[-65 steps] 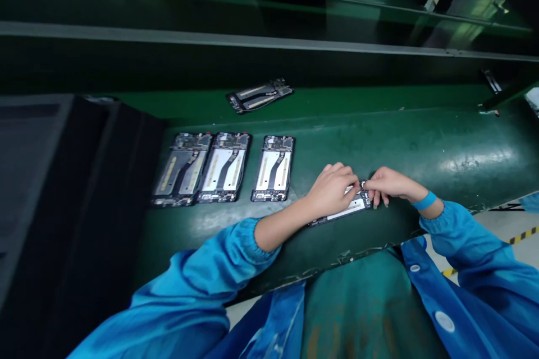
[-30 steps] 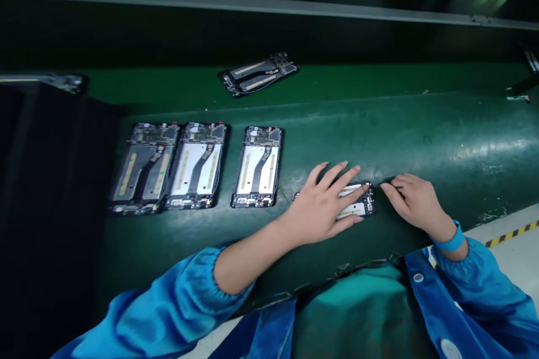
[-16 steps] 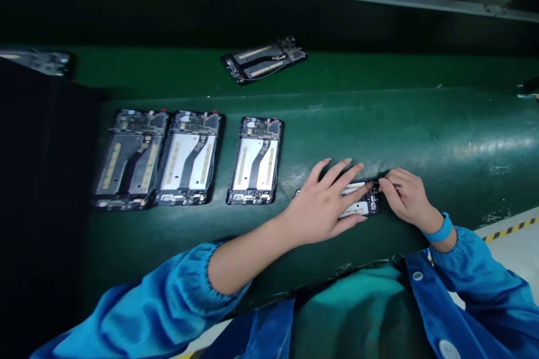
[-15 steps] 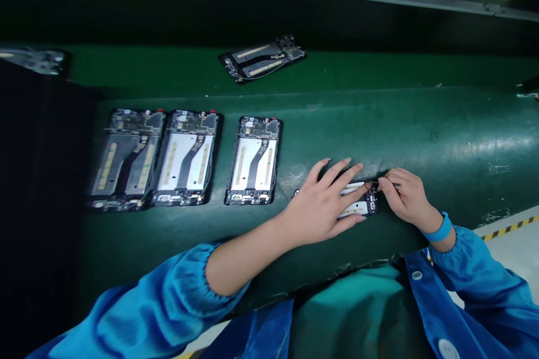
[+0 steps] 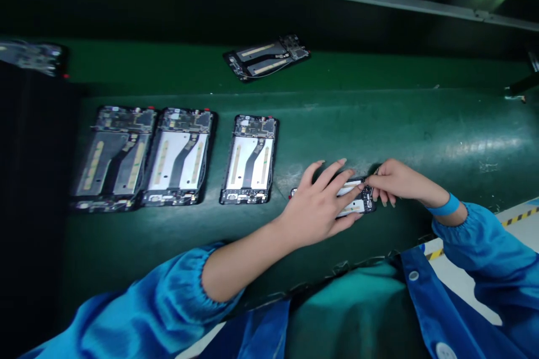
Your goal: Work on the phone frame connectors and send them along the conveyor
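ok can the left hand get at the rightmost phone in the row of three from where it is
Probably yes: the rightmost phone lies near the left hand, with nothing visible standing between them, though that hand is spread over another phone.

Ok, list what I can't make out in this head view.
All in the head view:
- The middle of the open phone: covered by the left hand.
- What, if anything, the right hand pinches: hidden by its own fingers.
- The rest of the far-left phone: cut off by the left edge, and blurred.
- Any print on the standing row's circuit boards: too small.
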Demonstrator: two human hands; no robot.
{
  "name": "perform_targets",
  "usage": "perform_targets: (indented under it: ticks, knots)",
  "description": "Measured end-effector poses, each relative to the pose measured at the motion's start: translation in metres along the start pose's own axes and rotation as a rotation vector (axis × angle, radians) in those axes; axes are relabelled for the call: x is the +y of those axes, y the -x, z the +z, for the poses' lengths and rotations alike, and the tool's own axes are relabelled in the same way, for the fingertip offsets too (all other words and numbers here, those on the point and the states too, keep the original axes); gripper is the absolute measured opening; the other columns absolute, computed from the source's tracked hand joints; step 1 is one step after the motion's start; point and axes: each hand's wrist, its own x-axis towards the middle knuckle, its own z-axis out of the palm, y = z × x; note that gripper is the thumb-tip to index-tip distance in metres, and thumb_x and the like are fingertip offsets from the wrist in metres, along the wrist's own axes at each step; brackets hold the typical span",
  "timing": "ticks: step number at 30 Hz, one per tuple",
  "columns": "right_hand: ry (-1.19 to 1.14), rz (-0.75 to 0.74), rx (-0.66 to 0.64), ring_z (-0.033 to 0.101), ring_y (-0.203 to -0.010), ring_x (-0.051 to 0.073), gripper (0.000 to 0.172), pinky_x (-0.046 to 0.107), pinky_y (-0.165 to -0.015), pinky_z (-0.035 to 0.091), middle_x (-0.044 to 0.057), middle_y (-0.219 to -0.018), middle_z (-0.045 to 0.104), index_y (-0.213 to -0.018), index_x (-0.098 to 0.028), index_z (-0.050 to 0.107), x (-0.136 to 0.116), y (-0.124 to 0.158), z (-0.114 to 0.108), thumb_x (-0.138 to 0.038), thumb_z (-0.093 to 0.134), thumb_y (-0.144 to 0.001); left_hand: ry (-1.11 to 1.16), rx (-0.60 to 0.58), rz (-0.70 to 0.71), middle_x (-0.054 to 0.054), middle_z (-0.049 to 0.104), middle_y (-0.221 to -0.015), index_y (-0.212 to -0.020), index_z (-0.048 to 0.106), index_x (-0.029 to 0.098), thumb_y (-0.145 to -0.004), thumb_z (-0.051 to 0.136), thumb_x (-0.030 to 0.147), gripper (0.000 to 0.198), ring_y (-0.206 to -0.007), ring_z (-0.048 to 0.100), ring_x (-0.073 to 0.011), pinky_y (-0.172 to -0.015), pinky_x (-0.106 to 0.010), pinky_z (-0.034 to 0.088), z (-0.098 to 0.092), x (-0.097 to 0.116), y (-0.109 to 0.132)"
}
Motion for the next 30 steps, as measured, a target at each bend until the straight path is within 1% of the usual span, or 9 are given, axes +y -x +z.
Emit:
perform_targets:
  ticks: [6,9,11,13,15,18,22,25,30]
  knots:
    - [-0.012,0.062,-0.019,0.056,-0.037,0.009,0.042,0.013,-0.033,0.035,0.005,-0.053,0.068,-0.056,-0.014,0.069,-0.006,-0.003,0.003,-0.021,0.056,-0.095,0.001,0.004,0.000,-0.015,0.058,-0.141,-0.132,0.068,0.024,-0.099,0.055,0.052,0.045,-0.136,0.046,-0.0405,-0.109,-0.062,0.034,0.006,0.004,0.001]
    - [0.005,0.085,-0.009,0.059,-0.038,0.009,0.042,0.012,-0.033,0.036,0.006,-0.054,0.068,-0.054,-0.014,0.068,-0.008,-0.004,0.003,-0.018,0.055,-0.094,0.008,-0.003,0.005,-0.016,0.057,-0.142,-0.130,0.069,0.024,-0.100,0.054,0.052,0.044,-0.136,0.045,-0.0404,-0.109,-0.061,0.032,0.001,0.002,-0.002]
    - [0.009,0.100,0.000,0.060,-0.039,0.010,0.041,0.012,-0.033,0.038,0.006,-0.056,0.069,-0.054,-0.014,0.068,-0.008,-0.006,0.004,-0.016,0.053,-0.093,0.046,-0.021,-0.010,-0.014,0.063,-0.135,-0.126,0.071,0.023,-0.101,0.052,0.048,0.040,-0.131,0.050,-0.0375,-0.107,-0.058,0.032,-0.013,-0.006,-0.002]
    - [-0.004,0.116,-0.016,0.063,-0.042,0.011,0.040,0.012,-0.033,0.040,0.008,-0.059,0.071,-0.057,-0.013,0.070,-0.006,-0.007,0.003,-0.017,0.053,-0.093,0.093,-0.076,-0.083,-0.010,0.071,-0.116,-0.118,0.074,0.023,-0.102,0.051,0.043,0.034,-0.115,0.060,-0.0317,-0.101,-0.053,0.034,-0.033,-0.022,-0.002]
    - [-0.022,0.123,-0.044,0.067,-0.047,0.013,0.038,0.013,-0.036,0.044,0.009,-0.060,0.072,-0.060,-0.012,0.073,-0.004,-0.009,0.003,-0.019,0.056,-0.093,0.128,-0.190,-0.173,-0.005,0.073,-0.094,-0.102,0.076,0.022,-0.101,0.053,0.037,0.027,-0.095,0.063,-0.0259,-0.092,-0.046,0.035,-0.054,-0.041,-0.002]
    - [-0.046,0.125,-0.049,0.069,-0.050,0.016,0.038,0.014,-0.037,0.047,0.010,-0.059,0.071,-0.060,-0.012,0.074,-0.001,-0.010,0.003,-0.022,0.058,-0.093,0.198,-0.362,-0.207,-0.002,0.073,-0.088,-0.091,0.075,0.021,-0.098,0.055,0.026,0.022,-0.088,0.063,-0.0222,-0.083,-0.039,0.034,-0.070,-0.060,-0.001]
    - [-0.060,0.142,-0.050,0.069,-0.051,0.016,0.037,0.014,-0.037,0.048,0.012,-0.061,0.072,-0.060,-0.012,0.074,0.002,-0.011,0.002,-0.023,0.058,-0.092,0.300,-0.370,-0.251,-0.002,0.074,-0.091,-0.092,0.075,0.020,-0.096,0.056,0.021,0.019,-0.092,0.063,-0.0213,-0.080,-0.035,0.036,-0.061,-0.067,0.000]
    - [-0.058,0.147,-0.057,0.070,-0.052,0.016,0.036,0.015,-0.037,0.049,0.012,-0.063,0.073,-0.061,-0.012,0.074,0.003,-0.011,0.002,-0.025,0.060,-0.091,0.369,-0.338,-0.251,-0.002,0.076,-0.091,-0.091,0.076,0.021,-0.096,0.059,0.022,0.018,-0.093,0.063,-0.0212,-0.082,-0.034,0.039,-0.053,-0.068,0.000]
    - [-0.058,0.158,-0.064,0.070,-0.052,0.017,0.036,0.016,-0.037,0.049,0.012,-0.063,0.073,-0.061,-0.012,0.074,0.004,-0.012,0.003,-0.026,0.060,-0.091,0.442,-0.306,-0.236,-0.001,0.077,-0.089,-0.089,0.078,0.023,-0.095,0.062,0.025,0.018,-0.092,0.063,-0.0209,-0.084,-0.035,0.042,-0.050,-0.075,0.001]
